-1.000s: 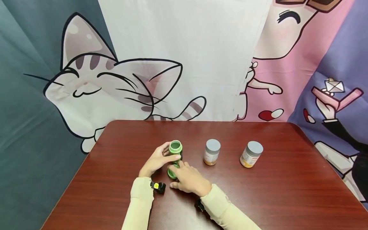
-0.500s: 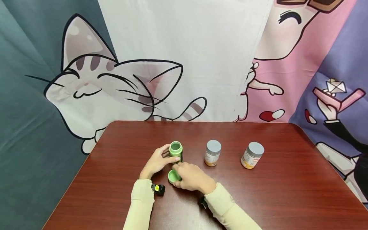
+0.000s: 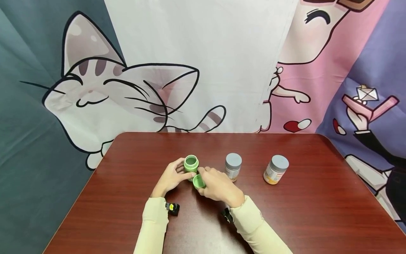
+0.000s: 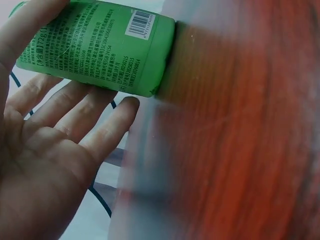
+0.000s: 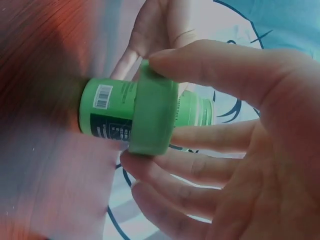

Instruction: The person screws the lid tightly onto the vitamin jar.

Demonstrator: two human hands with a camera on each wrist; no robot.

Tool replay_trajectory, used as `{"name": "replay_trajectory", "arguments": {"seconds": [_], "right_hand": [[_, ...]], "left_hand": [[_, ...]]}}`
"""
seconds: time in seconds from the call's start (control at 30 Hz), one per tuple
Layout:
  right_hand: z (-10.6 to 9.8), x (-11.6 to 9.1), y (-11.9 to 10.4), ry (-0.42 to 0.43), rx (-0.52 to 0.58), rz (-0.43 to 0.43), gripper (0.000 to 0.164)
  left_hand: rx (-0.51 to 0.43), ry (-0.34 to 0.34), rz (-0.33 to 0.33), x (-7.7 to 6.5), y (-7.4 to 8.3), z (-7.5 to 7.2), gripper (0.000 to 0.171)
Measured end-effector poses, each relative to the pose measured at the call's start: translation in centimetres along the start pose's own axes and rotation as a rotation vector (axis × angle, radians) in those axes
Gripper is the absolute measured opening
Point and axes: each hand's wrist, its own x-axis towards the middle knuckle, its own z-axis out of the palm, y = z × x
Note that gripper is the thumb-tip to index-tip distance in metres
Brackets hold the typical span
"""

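A green plastic bottle [image 3: 191,163] stands upright without its lid on the table, its mouth uncovered. My left hand [image 3: 171,178] grips it from the left, thumb across the near side and fingers behind. Printed text and a barcode show on the bottle [image 4: 105,47] in the left wrist view. My right hand [image 3: 219,186] pinches the round green lid [image 5: 156,111] by its edge, thumb on one side and fingers on the other. In the head view the lid [image 3: 198,182] is tilted with its hollow inside showing, just in front of the bottle.
Two jars with grey lids stand to the right: one [image 3: 233,165] just behind my right hand, partly hidden by it, and another [image 3: 276,170] farther right. The brown table [image 3: 317,201] ends at a cartoon-print cloth [image 3: 203,88].
My right hand has taken hold of the green lid, tilted it up from the table and brought it up nearer the bottle. My left hand stays on the bottle.
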Motion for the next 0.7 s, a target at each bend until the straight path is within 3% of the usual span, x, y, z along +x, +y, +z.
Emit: {"name": "replay_trajectory", "arguments": {"seconds": [0.1, 0.23, 0.37, 0.7], "right_hand": [[-0.1, 0.2, 0.2, 0.011, 0.044, 0.0, 0.041], [-0.3, 0.4, 0.9, 0.052, 0.188, -0.019, 0.044], [-0.3, 0.8, 1.5, 0.108, 0.306, -0.037, 0.052], [-0.8, 1.0, 1.4, 0.158, 0.383, 0.061, 0.069]], "left_hand": [[-0.013, 0.003, 0.004, 0.3, -0.9, -0.1, 0.046], [-0.002, 0.024, -0.004, 0.7, -2.3, -0.2, 0.047], [0.02, 0.031, 0.0, 0.8, -2.7, -0.2, 0.049], [0.027, 0.013, -0.022, 0.0, 0.4, -0.1, 0.046]]}}
